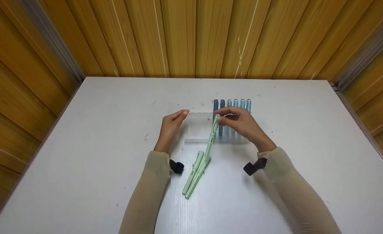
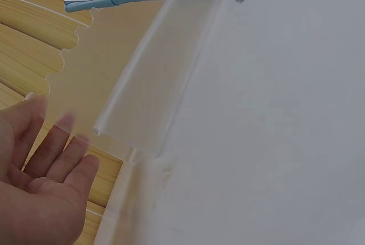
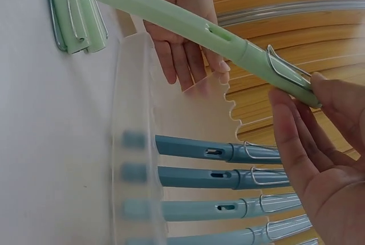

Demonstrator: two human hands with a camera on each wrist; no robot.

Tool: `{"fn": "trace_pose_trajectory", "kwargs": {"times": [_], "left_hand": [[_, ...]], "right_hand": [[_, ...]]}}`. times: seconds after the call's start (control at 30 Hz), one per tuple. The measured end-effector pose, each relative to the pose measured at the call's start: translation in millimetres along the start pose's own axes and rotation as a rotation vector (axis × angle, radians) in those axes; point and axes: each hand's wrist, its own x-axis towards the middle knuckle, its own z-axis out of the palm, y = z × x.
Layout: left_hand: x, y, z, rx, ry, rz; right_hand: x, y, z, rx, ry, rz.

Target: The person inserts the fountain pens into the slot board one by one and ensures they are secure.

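My right hand [image 1: 240, 122] pinches a light green pen [image 3: 177, 20] by its capped, clipped end between thumb and fingers. The pen slants over a translucent rack [image 1: 196, 126] with a scalloped back edge. At the rack's left end my left hand [image 1: 173, 127] holds the corner, some fingers showing through the clear sheet in the left wrist view. Dark blue pens [image 3: 199, 176] and light blue pens [image 3: 211, 209] lie side by side in the rack, clips toward the scalloped edge. The rack's left part, beside my left hand, holds no pen.
Two more light green pens [image 1: 194, 177] lie together on the white table [image 1: 97, 146], in front of the rack and between my forearms. Yellow wood-look panels [image 1: 178, 39] stand behind the table and at both sides. Each wrist carries a small black camera [image 1: 178, 167].
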Motion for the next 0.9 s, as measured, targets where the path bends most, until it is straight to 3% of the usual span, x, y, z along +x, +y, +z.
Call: {"fn": "trace_pose_trajectory", "kwargs": {"times": [0.2,0.5,0.9], "left_hand": [[-0.7,-1.0,-0.9,0.020,-0.014,0.023],[0.1,-2.2,-0.4,0.030,-0.009,0.020],[-0.6,-3.0,-0.9,0.013,-0.023,0.030]], "right_hand": [[4,-9,0,-0.053,0.102,-0.056],[12,-15,-1,-0.087,0.170,-0.169],[22,-16,-1,-0.095,0.240,-0.181]]}}
